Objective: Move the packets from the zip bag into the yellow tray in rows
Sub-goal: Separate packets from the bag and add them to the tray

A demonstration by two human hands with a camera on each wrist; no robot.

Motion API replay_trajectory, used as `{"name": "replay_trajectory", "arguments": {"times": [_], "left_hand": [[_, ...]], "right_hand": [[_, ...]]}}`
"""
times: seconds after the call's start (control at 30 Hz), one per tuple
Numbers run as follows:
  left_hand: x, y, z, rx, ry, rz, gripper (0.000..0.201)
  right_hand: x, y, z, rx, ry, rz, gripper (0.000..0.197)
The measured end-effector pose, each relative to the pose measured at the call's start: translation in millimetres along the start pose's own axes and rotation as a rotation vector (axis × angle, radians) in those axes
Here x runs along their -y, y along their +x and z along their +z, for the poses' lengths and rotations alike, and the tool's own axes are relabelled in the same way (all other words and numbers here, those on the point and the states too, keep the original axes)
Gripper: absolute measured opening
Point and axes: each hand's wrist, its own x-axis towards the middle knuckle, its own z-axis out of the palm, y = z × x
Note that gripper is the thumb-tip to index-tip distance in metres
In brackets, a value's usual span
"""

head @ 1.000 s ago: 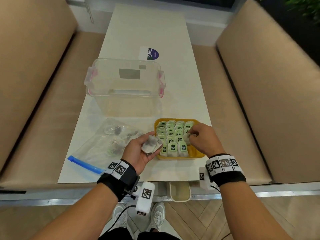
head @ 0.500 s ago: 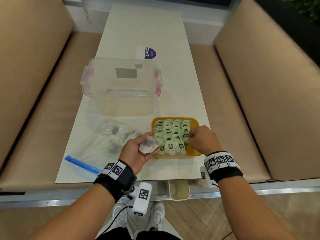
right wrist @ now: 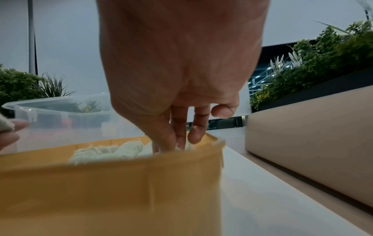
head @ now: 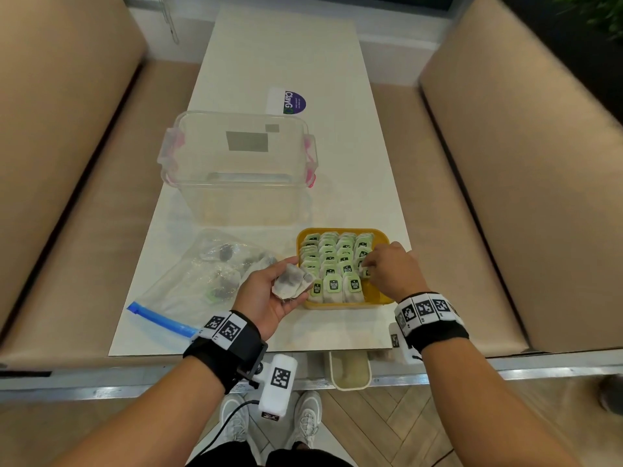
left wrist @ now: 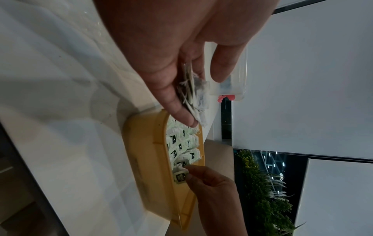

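Note:
The yellow tray (head: 382, 295) stands near the table's front edge, holding rows of tea-bag packets (head: 332, 261) with green tags. My left hand (head: 269, 291), palm up just left of the tray, holds a small stack of packets (head: 290, 281); the left wrist view shows that stack (left wrist: 193, 95) between thumb and fingers. My right hand (head: 387, 267) reaches into the tray's right side and pinches one packet (head: 365, 272) by its tag, also seen as the packet (left wrist: 180, 176) above the tray's rim (left wrist: 145, 143). The zip bag (head: 202, 281) lies flat to the left with some packets inside.
A clear plastic box (head: 239, 170) with pink latches stands behind the tray and bag. A round sticker (head: 293, 102) lies farther back on the white table. Beige benches (head: 522, 163) flank both sides. A small cream bin (head: 349, 369) hangs under the front edge.
My right hand has shifted slightly within the tray's right side, still pinching a packet. The left hand holds its stack in nearly the same place.

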Motion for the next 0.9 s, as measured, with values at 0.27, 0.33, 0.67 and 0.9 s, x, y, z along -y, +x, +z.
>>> {"name": "replay_trajectory", "arguments": {"times": [0.27, 0.33, 0.67, 0.9], "left_hand": [[-1, 2, 1, -0.003, 0.008, -0.002, 0.030], [-1, 2, 1, -0.001, 0.007, -0.002, 0.031], [-1, 0, 1, -0.003, -0.002, 0.000, 0.030], [0, -1, 2, -0.005, -0.005, -0.002, 0.030]], "right_hand": [[-11, -3, -18, -0.025, 0.097, 0.058, 0.029], [-13, -3, -22, -0.019, 0.130, 0.056, 0.028], [-3, 3, -14, 0.100, 0.095, -0.003, 0.027], [-1, 7, -1, 0.028, 0.134, -0.003, 0.034]]}}
